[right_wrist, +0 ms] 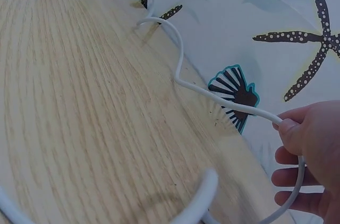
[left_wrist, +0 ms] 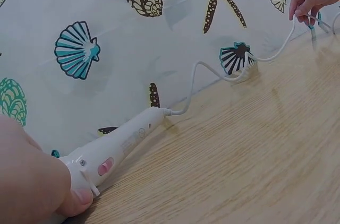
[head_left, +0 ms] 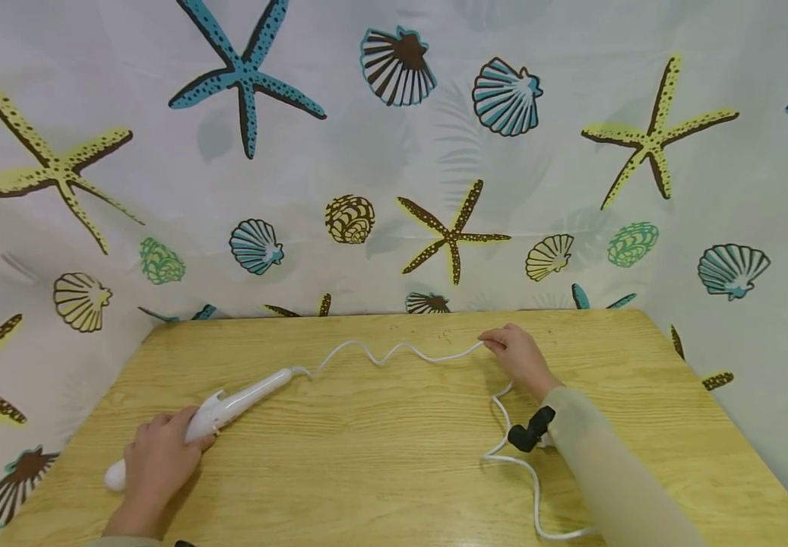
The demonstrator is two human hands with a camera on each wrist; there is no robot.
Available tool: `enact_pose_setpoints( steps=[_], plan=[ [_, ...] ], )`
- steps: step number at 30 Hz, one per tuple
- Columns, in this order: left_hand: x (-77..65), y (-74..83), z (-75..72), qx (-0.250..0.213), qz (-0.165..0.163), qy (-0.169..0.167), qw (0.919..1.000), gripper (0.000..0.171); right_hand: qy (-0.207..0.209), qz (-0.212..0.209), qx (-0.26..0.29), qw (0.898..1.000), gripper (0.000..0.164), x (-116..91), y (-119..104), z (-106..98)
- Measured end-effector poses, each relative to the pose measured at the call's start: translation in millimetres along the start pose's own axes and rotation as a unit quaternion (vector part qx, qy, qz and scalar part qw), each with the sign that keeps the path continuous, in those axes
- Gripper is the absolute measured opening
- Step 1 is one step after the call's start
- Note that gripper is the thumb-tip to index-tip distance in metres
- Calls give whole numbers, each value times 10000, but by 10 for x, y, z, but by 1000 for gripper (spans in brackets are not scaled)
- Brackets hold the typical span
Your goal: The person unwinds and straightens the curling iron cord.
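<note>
My left hand (head_left: 164,456) is wrapped around a white curling iron (head_left: 250,399) at the left of the table. In the left wrist view, the iron (left_wrist: 125,144) shows a pink switch (left_wrist: 105,166) on its handle. Its rounded tip (head_left: 115,476) pokes out beyond the hand. From the handle's end a white cord (head_left: 380,360) runs in waves to my right hand (head_left: 520,361), which pinches it between thumb and fingertips near the far edge. In the right wrist view the cord (right_wrist: 228,103) bends down past the other loosely curled fingers.
Both things lie over a wood-grain table (head_left: 366,456). More cord (head_left: 513,460) zigzags toward the front right, passing under the right sleeve (head_left: 612,463). A white curtain (head_left: 311,152) with starfish and shells hangs at the back and sides. A black wrist camera (head_left: 530,431) sits by the right cuff.
</note>
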State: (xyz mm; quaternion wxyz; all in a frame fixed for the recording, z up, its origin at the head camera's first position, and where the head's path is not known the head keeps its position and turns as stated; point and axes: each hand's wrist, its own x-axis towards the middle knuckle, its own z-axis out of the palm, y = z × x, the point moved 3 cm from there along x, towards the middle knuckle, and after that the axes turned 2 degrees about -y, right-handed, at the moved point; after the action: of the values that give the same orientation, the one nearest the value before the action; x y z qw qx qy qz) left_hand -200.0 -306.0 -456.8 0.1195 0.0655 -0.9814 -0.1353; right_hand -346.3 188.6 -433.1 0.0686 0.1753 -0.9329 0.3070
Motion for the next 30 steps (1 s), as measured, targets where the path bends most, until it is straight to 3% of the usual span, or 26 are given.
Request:
enact_pose_setpoints(
  steps=[9,16,25,30],
  plan=[
    [11,29,-14,50,4,-116,9999,59,-297,87,78,9995,23,1,-89,26],
    [7,21,-25,-32,148,171,9997,62,-195,-9,194,9996,23,-8,-168,17],
    [29,61,-74,-126,82,-102,9998,79,-267,-106,359,9989,29,-70,-204,-31],
    [68,115,-95,-141,261,56,9995,82,-251,-169,554,9980,31,-130,-221,-80]
  ],
)
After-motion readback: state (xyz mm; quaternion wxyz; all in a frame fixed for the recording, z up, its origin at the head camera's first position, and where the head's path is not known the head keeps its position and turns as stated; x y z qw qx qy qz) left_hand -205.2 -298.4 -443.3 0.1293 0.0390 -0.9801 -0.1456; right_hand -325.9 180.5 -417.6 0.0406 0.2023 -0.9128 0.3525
